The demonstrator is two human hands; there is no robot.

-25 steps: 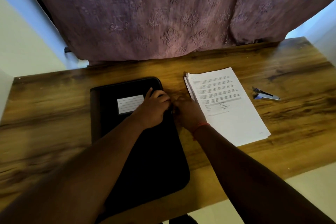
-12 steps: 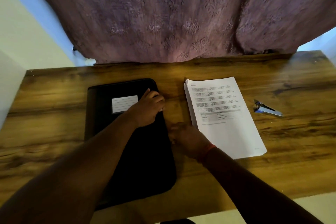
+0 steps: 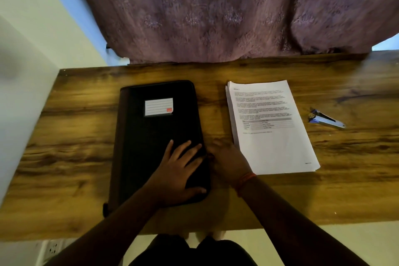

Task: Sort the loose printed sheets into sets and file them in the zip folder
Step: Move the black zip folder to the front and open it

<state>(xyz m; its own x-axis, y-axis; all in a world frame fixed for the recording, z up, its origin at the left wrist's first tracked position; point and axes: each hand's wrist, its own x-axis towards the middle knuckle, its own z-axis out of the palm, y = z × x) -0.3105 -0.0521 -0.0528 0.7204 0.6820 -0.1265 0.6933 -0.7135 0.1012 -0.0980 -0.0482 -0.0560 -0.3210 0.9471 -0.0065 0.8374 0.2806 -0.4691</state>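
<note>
We pressed our left hand (image 3: 180,170) flat, fingers straight, on the closed zip folder (image 3: 157,136). Our right hand (image 3: 226,157) worked its zip edge; its grip we could not tell. The printed sheets (image 3: 269,127) lay unsorted, unfiled.

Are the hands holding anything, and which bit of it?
The left hand only presses flat on the black zip folder, near its right edge. The right hand sits at that edge, fingers hidden, so whether it holds the zip cannot be told.
</note>
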